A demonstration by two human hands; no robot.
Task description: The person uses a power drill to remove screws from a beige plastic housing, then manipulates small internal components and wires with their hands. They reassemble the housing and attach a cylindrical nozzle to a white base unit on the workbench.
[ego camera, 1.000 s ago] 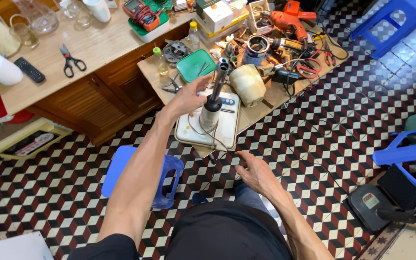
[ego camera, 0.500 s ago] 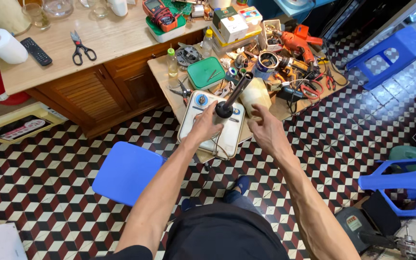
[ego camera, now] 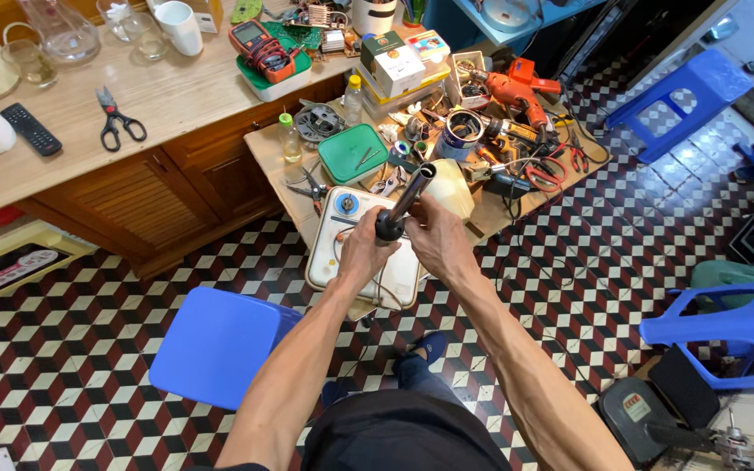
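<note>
At frame centre I hold both arms stretched forward, hands meeting. My left hand [ego camera: 361, 253] has its grip closed around the tool [ego camera: 401, 208] at its black base; my right hand [ego camera: 436, 242] closes on it from the other side. The tool tilts up-right over the white box [ego camera: 333, 253], which overhangs the cluttered tabletop [ego camera: 272, 157]. Open floor [ego camera: 569, 262] lies right; a blue stool [ego camera: 215, 344] sits lower left.

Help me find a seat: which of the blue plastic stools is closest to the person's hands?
The blue stool upright on the tiled floor below the left hand; the others stand farther right.
</note>
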